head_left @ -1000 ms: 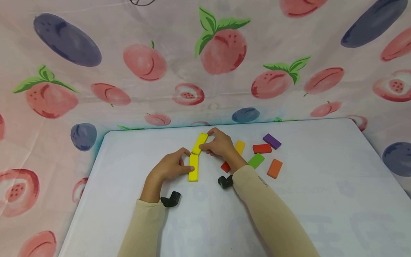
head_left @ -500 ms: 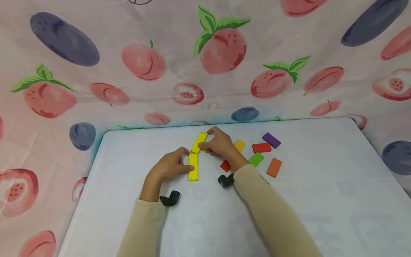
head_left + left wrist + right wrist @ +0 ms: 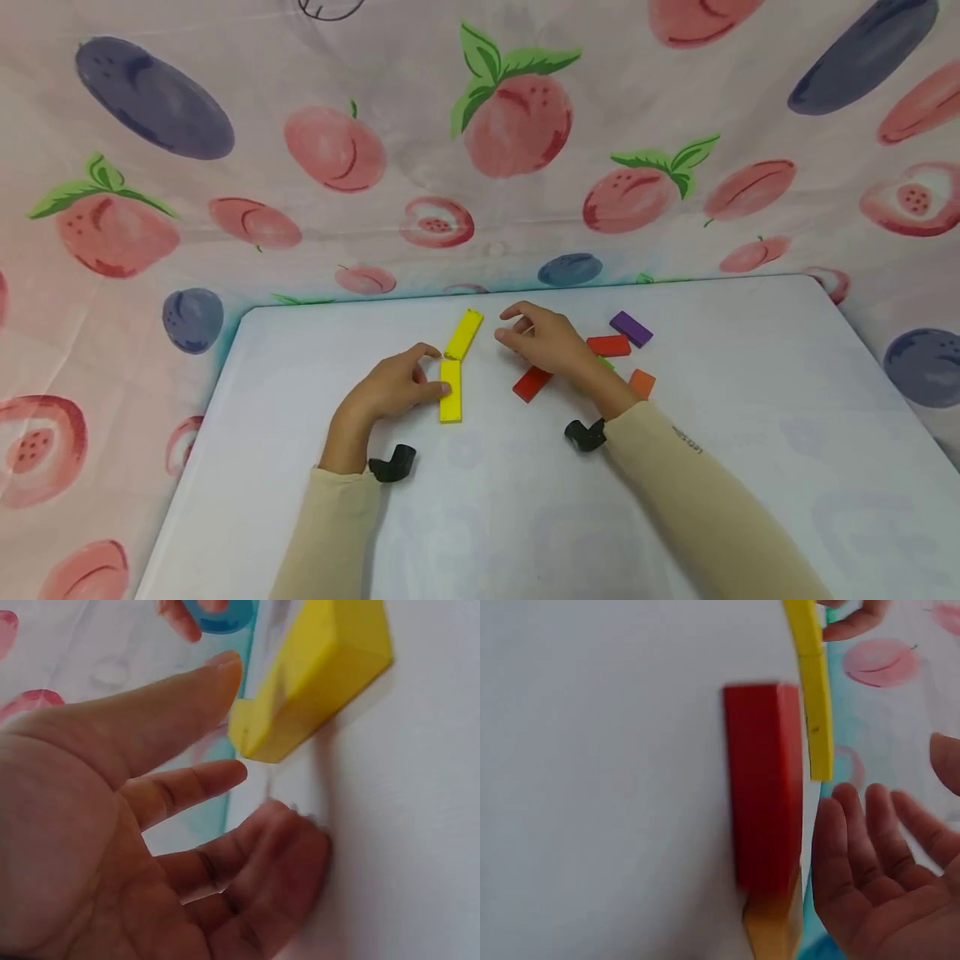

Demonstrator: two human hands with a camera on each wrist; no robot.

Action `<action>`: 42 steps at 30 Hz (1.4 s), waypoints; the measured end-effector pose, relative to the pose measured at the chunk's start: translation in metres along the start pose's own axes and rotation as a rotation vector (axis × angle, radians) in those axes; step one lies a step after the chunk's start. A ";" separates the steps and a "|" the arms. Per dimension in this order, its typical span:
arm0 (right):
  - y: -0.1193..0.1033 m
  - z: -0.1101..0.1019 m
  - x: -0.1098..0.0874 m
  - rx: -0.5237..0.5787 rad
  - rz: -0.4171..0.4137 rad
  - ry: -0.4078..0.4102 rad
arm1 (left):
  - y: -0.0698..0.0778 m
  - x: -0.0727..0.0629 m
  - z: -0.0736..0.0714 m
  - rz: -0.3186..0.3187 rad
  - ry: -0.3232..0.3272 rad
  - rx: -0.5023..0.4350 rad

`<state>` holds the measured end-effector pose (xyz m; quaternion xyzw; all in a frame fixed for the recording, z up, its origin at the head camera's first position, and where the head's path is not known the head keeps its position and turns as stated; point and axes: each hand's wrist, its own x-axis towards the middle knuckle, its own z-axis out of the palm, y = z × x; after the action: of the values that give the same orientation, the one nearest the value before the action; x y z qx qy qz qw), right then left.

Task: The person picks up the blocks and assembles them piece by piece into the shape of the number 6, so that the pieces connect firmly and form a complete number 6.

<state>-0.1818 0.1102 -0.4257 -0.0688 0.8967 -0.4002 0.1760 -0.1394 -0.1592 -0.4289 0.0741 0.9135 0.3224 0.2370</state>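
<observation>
Two yellow blocks lie end to end at a slight angle in the head view: a near yellow block (image 3: 451,408) and a far yellow block (image 3: 464,333) tilted to the right. My left hand (image 3: 390,387) is beside the near one. Its thumb tip overlaps that block's edge, and its index finger reaches toward the block's far end; in the left wrist view the fingers are loosely spread by the yellow block (image 3: 322,675). My right hand (image 3: 551,342) hovers right of the far yellow block, apart from it, with relaxed fingers and nothing held.
Under and beside the right hand lie a red block (image 3: 532,384), another red block (image 3: 609,346), a purple block (image 3: 632,329), an orange block (image 3: 642,383) and a partly hidden green block (image 3: 606,363). A fruit-print cloth (image 3: 495,208) rises behind the white table (image 3: 480,533).
My right hand has let go of the far yellow block and moved right, toward the coloured blocks. The left hand and both yellow blocks stay nearly where they were.
</observation>
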 end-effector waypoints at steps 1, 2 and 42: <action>0.003 -0.003 -0.004 -0.036 -0.042 0.009 | 0.001 -0.001 -0.001 0.015 0.011 0.012; 0.005 -0.005 -0.007 -0.074 -0.088 0.014 | 0.001 -0.002 -0.002 0.036 0.023 0.026; 0.043 -0.018 -0.029 -0.441 -0.283 -0.137 | -0.016 -0.002 0.004 0.041 -0.056 0.326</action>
<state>-0.1612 0.1590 -0.4390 -0.2573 0.9296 -0.2103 0.1594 -0.1354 -0.1696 -0.4412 0.1394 0.9450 0.1725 0.2406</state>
